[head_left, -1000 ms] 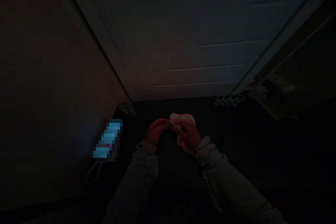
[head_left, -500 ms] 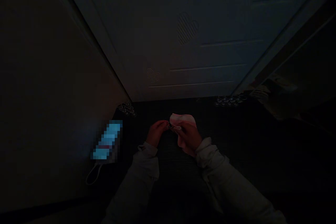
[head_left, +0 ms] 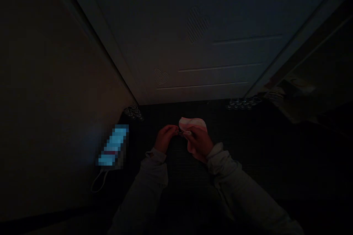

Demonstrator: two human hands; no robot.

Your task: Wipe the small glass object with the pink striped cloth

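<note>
Both hands meet over a dark tabletop (head_left: pixel 187 180), and the clock here is centred on that meeting point, with 12 at the far side. The left hand (head_left: pixel 164 139), at 9 o'clock, pinches its fingertips on a small shiny piece (head_left: pixel 179 132) at the centre, which looks like a ring, though the light is too dim to be sure. The right hand (head_left: pixel 202 141), at 3 o'clock, has its fingers closed on a pink-and-white cloth (head_left: pixel 194 122); the cloth fans out beyond the knuckles towards 1 o'clock and drops below the palm. Grey sleeves (head_left: pixel 237 180) cover both forearms. A lit, blurred-out device (head_left: pixel 113 145) lies near 9 o'clock, its strap (head_left: pixel 98 181) looping at 8. Small round glinting pieces cluster at 10 (head_left: pixel 134 112) and 2 o'clock (head_left: pixel 242 103). At 12 stands a pale panel (head_left: pixel 154 25) with two ribbed hearts (head_left: pixel 198 25).
</note>
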